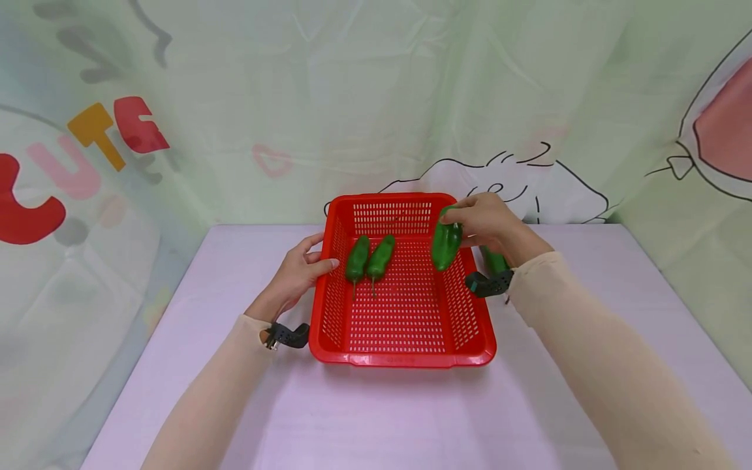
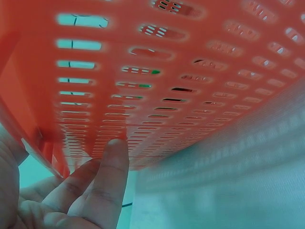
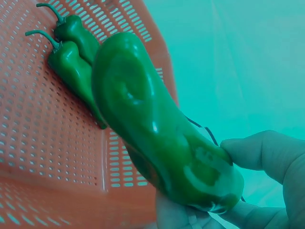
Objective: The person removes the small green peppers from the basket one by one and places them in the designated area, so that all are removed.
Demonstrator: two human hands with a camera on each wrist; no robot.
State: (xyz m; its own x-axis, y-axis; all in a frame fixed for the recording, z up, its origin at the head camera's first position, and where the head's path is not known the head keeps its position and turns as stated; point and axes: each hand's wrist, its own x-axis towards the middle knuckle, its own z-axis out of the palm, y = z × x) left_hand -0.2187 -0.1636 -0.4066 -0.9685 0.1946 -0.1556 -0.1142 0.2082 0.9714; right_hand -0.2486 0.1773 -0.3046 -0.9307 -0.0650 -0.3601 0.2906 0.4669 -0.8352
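A red plastic basket (image 1: 399,360) with slotted walls stands on the table. My left hand (image 1: 301,266) holds its left side, thumb over the rim; in the left wrist view the fingers (image 2: 107,186) lie against the outer wall. Inside, toward the left, two green peppers (image 1: 357,260) (image 1: 380,256) lie side by side, stems toward me. Over the basket's right side, my right hand (image 1: 484,219) pinches another green pepper (image 1: 446,245) between thumb and fingers. The right wrist view shows this pepper (image 3: 147,124) large, above the basket floor.
More green pepper (image 1: 495,261) shows on the table just right of the basket, partly hidden by my right wrist. The pale table (image 1: 399,418) extends around the basket. Behind it hangs a printed curtain (image 1: 376,98).
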